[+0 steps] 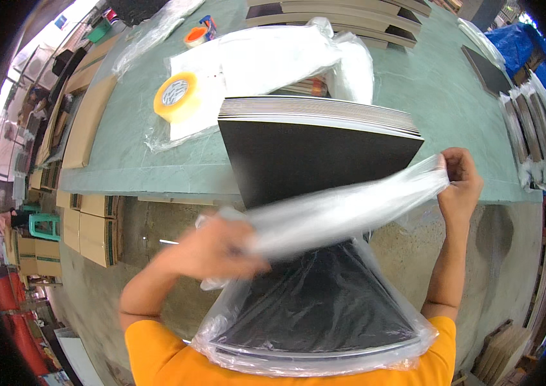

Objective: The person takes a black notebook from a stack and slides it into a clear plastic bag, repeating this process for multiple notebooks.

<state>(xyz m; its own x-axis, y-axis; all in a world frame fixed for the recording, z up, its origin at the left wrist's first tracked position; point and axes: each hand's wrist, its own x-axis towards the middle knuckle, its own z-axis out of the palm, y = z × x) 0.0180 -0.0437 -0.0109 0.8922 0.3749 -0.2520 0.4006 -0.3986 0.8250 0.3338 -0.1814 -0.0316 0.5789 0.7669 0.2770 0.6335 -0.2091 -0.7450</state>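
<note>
Both hands grip one clear plastic bag (324,302) around one stack of black sheets (311,161): left hand (218,248) (blurred) and right hand (459,183) clutch its mouth.

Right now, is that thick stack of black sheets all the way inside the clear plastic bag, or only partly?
Partly: the clear plastic bag covers the near end of the thick stack of black sheets; the far end lies bare on the green table.

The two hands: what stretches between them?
In the head view, a band of clear plastic bag runs taut from the left hand to the right hand, crossing over the stack of black sheets.
</note>
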